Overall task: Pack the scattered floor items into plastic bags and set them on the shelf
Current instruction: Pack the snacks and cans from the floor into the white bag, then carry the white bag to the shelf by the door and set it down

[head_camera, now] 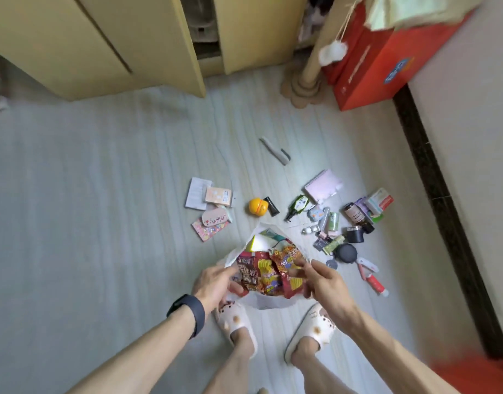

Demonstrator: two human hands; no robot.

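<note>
Left hand (216,282) and right hand (324,282) are curled on the thin white plastic bag's (261,302) rim at lower centre; red snack packets (259,275) are bagged, while scattered small toiletries (354,234) lie unpacked.

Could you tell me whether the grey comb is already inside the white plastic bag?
No, the comb lies on the floor well beyond the plastic bag, which holds snack packets.
</note>
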